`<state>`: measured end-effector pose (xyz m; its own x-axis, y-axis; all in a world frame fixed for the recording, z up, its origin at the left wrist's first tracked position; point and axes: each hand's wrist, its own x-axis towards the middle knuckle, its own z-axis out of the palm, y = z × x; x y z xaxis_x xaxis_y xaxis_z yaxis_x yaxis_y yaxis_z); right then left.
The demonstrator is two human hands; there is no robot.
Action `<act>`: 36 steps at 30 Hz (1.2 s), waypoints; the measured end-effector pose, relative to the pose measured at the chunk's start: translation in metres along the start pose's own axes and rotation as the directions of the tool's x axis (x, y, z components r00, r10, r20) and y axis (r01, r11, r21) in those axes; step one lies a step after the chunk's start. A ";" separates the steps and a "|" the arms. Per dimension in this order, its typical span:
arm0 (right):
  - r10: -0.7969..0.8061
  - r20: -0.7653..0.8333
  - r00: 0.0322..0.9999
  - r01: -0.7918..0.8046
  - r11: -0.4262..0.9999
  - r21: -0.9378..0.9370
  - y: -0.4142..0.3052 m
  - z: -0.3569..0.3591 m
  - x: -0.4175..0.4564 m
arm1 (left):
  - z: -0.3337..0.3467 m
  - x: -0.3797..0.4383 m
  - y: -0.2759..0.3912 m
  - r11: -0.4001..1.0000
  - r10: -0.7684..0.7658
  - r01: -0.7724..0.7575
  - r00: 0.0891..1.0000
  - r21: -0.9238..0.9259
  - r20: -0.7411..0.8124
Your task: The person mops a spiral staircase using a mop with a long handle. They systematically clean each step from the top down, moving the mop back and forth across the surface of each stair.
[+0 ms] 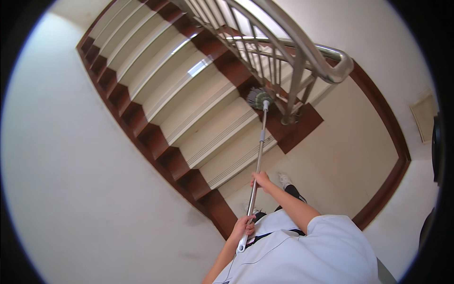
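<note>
A mop with a metal pole [259,156] slants away from my body. My left hand [244,227] grips the pole near its white end cap, close to my waist. Farther along, my right hand [261,180] is closed around the same pole. At the far end, the grey-green mop head [258,97] sits at the red-brown border of the stairs, beside the foot of the metal railing. It covers part of that border and the end of a pale step [227,119].
A metal handrail [298,42] with upright bars curves round at the landing. White wall [53,142] runs along the left of the flight, with a red-brown skirting [152,142]. My shoes stand on the pale landing floor [347,142]. A second flight shows behind the bars.
</note>
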<state>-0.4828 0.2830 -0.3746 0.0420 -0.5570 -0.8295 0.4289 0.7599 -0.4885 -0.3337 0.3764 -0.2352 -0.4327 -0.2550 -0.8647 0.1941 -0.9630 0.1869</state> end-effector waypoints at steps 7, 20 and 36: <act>0.043 0.045 0.998 -0.033 0.981 -0.191 0.053 0.140 -0.017 | -0.094 -0.083 -0.024 0.972 0.223 -0.226 0.973 -0.064 -0.053; 0.138 0.548 0.825 0.372 0.597 -0.710 0.229 0.277 -0.022 | -0.194 -0.119 -0.122 0.704 0.409 -0.551 0.830 -0.448 -0.378; -0.231 0.157 0.960 0.271 0.907 -0.322 0.093 0.107 0.013 | -0.111 -0.048 -0.026 0.979 0.124 -0.118 0.992 0.164 -0.024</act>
<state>-0.3456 0.3105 -0.4012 0.0828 -0.7630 -0.6411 0.1095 0.6463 -0.7551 -0.2205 0.4231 -0.2504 -0.3839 -0.3702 -0.8459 0.0969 -0.9272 0.3618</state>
